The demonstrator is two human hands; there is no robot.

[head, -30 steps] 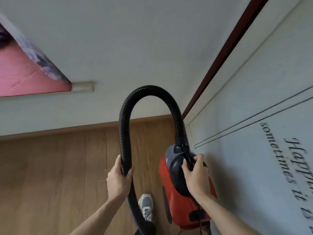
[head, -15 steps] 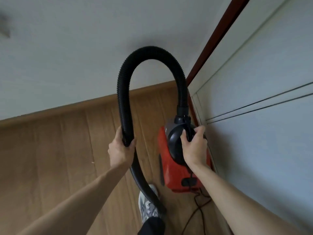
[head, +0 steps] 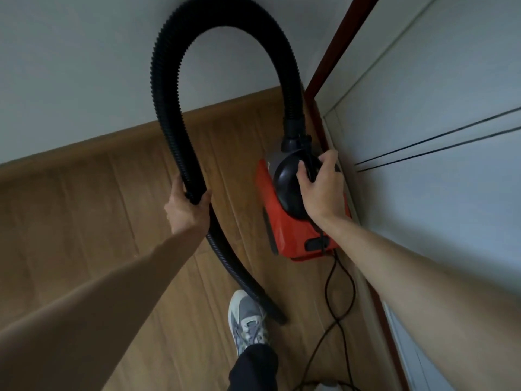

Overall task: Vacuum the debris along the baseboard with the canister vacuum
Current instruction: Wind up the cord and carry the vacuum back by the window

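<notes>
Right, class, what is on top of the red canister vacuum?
The right hand grips the black handle on the canister vacuum; the black hose plugs in at its far end. The hand covers most of the handle.

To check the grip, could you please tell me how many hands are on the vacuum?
2. The left hand grips the black hose partway along its length; the right hand grips the top of the red canister. Both are in full view.
</notes>
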